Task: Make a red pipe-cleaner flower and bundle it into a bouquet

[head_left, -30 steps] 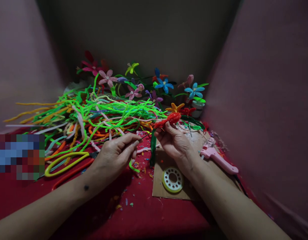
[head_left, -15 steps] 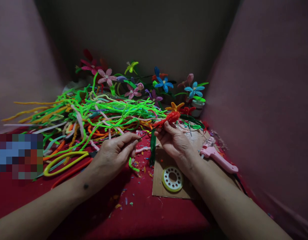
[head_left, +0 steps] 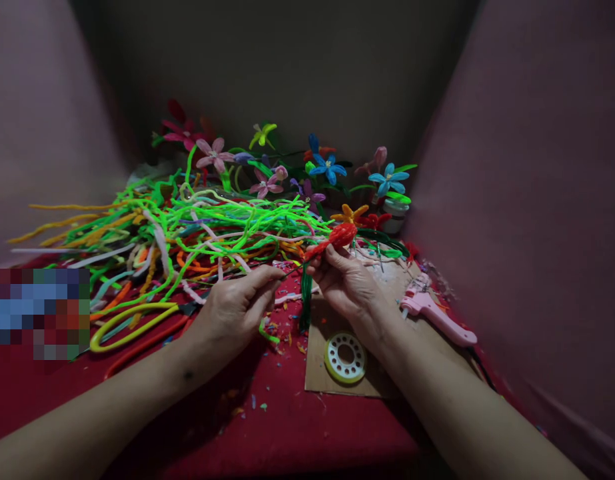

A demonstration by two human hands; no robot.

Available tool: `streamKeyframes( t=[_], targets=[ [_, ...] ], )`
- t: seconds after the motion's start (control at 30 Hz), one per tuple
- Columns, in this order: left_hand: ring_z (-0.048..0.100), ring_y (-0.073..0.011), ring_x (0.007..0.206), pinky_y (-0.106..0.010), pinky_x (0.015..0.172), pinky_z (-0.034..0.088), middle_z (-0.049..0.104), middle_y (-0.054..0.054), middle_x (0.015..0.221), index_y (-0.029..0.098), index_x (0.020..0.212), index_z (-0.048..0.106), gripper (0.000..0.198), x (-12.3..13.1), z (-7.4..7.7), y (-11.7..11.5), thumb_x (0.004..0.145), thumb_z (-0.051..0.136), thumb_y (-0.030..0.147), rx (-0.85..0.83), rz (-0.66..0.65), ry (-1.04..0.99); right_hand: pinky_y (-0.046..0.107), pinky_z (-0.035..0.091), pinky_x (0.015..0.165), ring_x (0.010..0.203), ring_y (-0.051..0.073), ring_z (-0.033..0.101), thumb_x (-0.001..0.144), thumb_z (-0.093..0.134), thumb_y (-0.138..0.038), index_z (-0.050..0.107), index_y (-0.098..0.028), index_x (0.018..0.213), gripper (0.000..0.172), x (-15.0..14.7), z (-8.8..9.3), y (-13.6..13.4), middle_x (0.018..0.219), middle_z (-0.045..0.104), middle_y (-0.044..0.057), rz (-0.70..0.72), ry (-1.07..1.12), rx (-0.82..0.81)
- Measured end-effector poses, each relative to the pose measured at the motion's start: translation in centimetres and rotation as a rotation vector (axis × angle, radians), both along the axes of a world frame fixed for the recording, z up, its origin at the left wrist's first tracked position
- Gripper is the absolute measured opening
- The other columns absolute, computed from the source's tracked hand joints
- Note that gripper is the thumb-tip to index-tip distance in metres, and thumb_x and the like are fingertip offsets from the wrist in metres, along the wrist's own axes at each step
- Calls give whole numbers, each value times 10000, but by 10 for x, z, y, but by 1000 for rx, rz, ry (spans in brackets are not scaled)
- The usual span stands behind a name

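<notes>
A red fuzzy pipe-cleaner flower bud (head_left: pixel 342 233) is pinched by its narrow lower end in my right hand (head_left: pixel 344 280). From that end a thin dark stem wire (head_left: pixel 293 269) runs down to the left. My left hand (head_left: pixel 244 303) closes its thumb and fingertips on the wire's other end. Dark green pipe cleaners (head_left: pixel 306 300) hang below my right hand; whether they touch the bud is hidden by my fingers.
Loose pipe cleaners (head_left: pixel 237 220) pile up at the left and middle. Finished flowers (head_left: pixel 330 169) stand behind them. Yellow-and-red-handled scissors (head_left: pixel 100 340) lie at left. At right are cardboard (head_left: pixel 317 373), a tape roll (head_left: pixel 328 365) and a pink glue gun (head_left: pixel 447 325).
My left hand has shifted slightly right, toward my right hand, still on the wire. The red bud has moved a little to the left and looks slightly turned.
</notes>
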State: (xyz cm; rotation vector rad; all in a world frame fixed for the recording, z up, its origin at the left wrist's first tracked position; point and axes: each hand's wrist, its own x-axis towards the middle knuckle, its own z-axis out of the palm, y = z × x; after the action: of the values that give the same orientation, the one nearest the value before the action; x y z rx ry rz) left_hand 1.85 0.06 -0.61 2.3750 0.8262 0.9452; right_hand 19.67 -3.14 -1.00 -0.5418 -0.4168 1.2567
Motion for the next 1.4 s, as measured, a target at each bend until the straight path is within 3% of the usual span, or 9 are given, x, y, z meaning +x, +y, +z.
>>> streamKeyframes(
  t=[0.17, 0.47, 0.73, 1.03, 1.27, 1.33, 1.4],
  targets=[
    [469, -84, 484, -169, 449, 355, 537, 24, 560, 161, 936, 633, 261, -1, 2, 1, 850, 467, 344, -210, -20, -46, 298, 567, 683, 533, 96, 592, 733, 641, -86, 637, -159, 722, 74, 1, 0, -1, 631, 658, -21, 26, -1, 19],
    [459, -85, 505, -161, 431, 339, 523, 20, 580, 176, 904, 620, 228, -2, 6, -2, 832, 477, 338, -404, -29, -83, 289, 568, 665, 510, 95, 600, 695, 700, -100, 641, -177, 685, 97, 2, 2, -2, 587, 655, -44, -26, 10, 1],
    [445, -78, 512, -159, 440, 335, 525, 24, 594, 174, 851, 628, 191, -2, 5, -1, 821, 496, 309, -384, -21, -51, 294, 554, 652, 486, 98, 584, 699, 705, -111, 606, -170, 618, 140, 1, 6, -2, 545, 645, -41, -42, 74, -90],
    [398, -63, 445, -160, 393, 280, 487, 43, 549, 180, 868, 612, 227, 2, 1, 0, 842, 474, 358, -463, -54, -101, 291, 558, 650, 463, 92, 571, 698, 696, -91, 606, -171, 611, 148, -2, 5, -2, 522, 629, -53, -38, 74, -81],
    [444, -70, 475, -160, 425, 331, 517, 28, 567, 179, 887, 627, 215, 2, -5, 4, 818, 517, 350, -424, -35, -123, 289, 564, 642, 467, 94, 575, 691, 688, -66, 611, -171, 622, 148, -1, 3, -1, 520, 627, -52, -17, 61, -72],
    [401, -58, 413, -158, 385, 306, 498, 38, 538, 177, 873, 614, 217, 2, -1, 3, 807, 522, 361, -550, -54, -126, 287, 564, 640, 470, 93, 578, 680, 698, -65, 613, -168, 627, 144, -1, 2, 0, 526, 628, -51, -19, 40, -59],
    [309, -42, 332, -158, 329, 249, 465, 57, 501, 178, 880, 588, 226, 2, 5, 3, 797, 522, 378, -786, -95, -112, 284, 566, 639, 475, 92, 580, 667, 711, -71, 618, -167, 645, 136, 0, 0, 0, 540, 633, -51, -20, 22, -44]
  ],
)
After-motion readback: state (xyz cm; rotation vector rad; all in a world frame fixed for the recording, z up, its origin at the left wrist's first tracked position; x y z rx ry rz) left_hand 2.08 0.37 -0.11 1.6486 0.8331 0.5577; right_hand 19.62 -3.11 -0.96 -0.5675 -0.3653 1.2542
